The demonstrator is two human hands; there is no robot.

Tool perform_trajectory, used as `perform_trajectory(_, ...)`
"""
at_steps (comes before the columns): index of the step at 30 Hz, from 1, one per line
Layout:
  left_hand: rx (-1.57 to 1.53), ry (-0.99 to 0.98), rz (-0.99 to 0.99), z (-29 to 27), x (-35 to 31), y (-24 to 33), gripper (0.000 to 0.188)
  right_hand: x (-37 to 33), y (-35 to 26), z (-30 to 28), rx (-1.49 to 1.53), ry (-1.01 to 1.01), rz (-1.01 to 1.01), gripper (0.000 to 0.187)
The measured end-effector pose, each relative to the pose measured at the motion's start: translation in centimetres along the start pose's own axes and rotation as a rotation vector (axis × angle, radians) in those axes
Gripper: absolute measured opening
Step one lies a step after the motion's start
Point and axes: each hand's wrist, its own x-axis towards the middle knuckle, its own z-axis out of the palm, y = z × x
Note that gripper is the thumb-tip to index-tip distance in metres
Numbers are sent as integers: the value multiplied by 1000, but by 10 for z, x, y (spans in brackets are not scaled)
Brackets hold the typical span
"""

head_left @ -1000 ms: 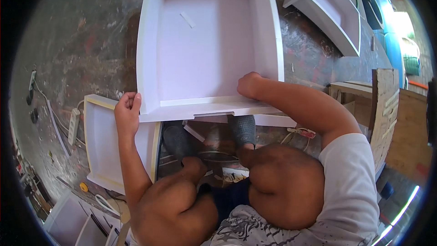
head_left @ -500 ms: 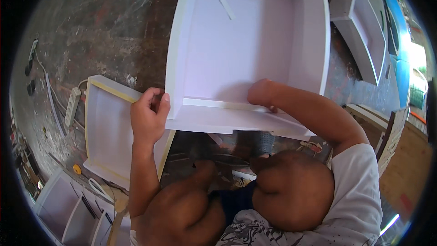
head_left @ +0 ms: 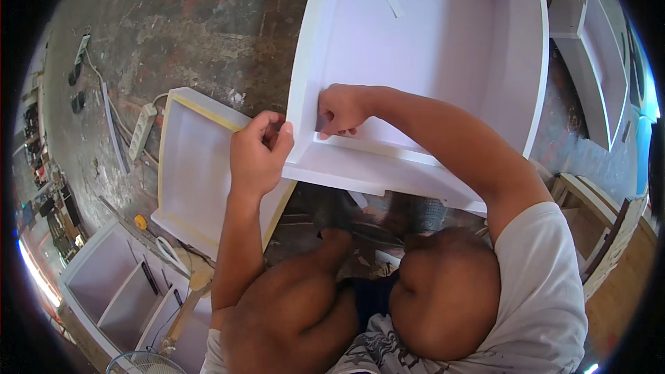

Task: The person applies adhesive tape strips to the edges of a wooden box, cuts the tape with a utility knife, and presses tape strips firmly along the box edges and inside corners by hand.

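A large white open box [head_left: 415, 48], like a drawer or cabinet carcass, lies in front of me. My left hand [head_left: 260, 152] is closed at its left wall, with bent fingers and the thumb against the wall's edge. Inside the near left corner is my right hand [head_left: 344, 107], fingers curled in and thumb tip down on the end of a narrow white strip [head_left: 395, 149]. That strip runs along the inner side of the box's near panel [head_left: 360, 172]. A short loose white piece [head_left: 391, 1] lies on the box's bottom.
Left of the box stands a smaller white tray-like box with yellowish edges [head_left: 197, 159]. A power strip [head_left: 143, 130] lies on the stained floor beyond it. A partitioned white cabinet [head_left: 125, 298] is at lower left. More white boxes [head_left: 589, 48] and a wooden frame [head_left: 589, 215] stand at right.
My right hand has moved left along the white strip to the corner beside the left wall. My left hand stays at that wall. The whole view has shifted, placing the box further right.
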Motion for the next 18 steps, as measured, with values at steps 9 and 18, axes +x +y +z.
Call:
perform_trajectory(9,142,70,89,-6,-5,11,22,-15,20,31,-74,246,-31,42)
perform_trajectory(18,527,-195,991,24,-33,59,33,-163,3,-14,-367,770,92,18)
